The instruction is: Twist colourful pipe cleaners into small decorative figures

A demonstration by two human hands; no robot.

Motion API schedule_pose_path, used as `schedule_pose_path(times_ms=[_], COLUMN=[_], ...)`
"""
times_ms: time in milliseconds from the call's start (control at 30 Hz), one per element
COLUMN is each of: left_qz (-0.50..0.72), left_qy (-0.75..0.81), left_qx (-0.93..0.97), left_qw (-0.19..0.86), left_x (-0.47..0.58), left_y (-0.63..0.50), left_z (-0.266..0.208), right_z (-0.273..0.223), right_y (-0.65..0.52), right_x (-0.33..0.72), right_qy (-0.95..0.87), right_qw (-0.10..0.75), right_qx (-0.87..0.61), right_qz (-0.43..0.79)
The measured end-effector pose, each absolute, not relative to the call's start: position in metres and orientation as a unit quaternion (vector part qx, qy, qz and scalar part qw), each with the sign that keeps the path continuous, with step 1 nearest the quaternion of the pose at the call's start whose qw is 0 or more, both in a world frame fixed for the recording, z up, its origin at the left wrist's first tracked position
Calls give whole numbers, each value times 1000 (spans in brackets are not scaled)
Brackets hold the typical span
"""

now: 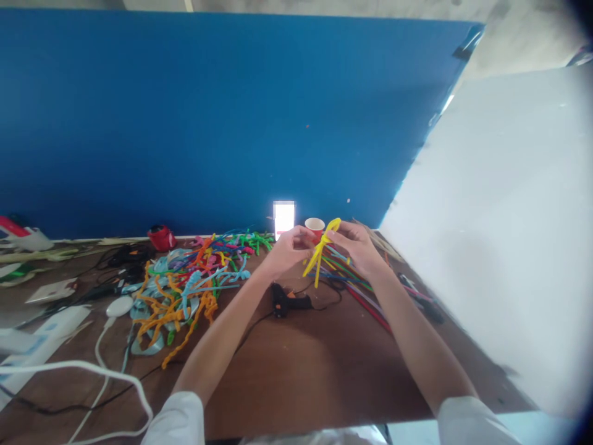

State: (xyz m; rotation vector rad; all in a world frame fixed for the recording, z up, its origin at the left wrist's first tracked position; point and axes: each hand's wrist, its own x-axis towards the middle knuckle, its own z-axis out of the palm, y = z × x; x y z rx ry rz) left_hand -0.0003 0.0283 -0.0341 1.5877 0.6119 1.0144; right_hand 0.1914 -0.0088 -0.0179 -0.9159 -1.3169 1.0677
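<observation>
A yellow pipe cleaner (321, 250), bent into a loop with loose ends hanging down, is held up over the table between my hands. My right hand (356, 242) pinches it near the loop from the right. On the left side, my left hand (293, 248) has its fingers curled in, with thumb and fingertips at the yellow strands; their exact contact is hard to see. Below my hands a black hot glue gun (290, 301) lies on the table. Behind the yellow piece stands a red paper cup (315, 225), partly covered by my fingers.
Tangled coloured pipe cleaners (185, 284) are heaped at left, with straight ones (365, 303) under my right forearm. A lit phone (284, 217) stands by the blue partition (231, 123). A power strip (44, 346) and white cable (134, 386) lie at left.
</observation>
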Motion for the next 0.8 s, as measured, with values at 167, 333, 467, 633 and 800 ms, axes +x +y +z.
schedule_pose_path(times_ms=[167,333,467,633,800], left_qz=[471,499,495,493,496], left_qy=[252,286,304,298,288], left_qx=[605,539,532,554,580], left_qw=[590,615,616,601,579], left_x=[-1,-3,-4,0,2], left_y=[29,33,34,29,26], left_z=[-32,-33,-35,-31,-28], right_z=[-22,-22,-20,-20,-18], right_y=[-5,-4,-5,-6,-9], right_x=[201,202,198,196,191], right_qy=[-562,-568,-561,-538,-527], right_qw=[576,580,579,588,588], right_qx=[-395,-379,-374,-389,-370], right_qz=[442,444,458,462,490])
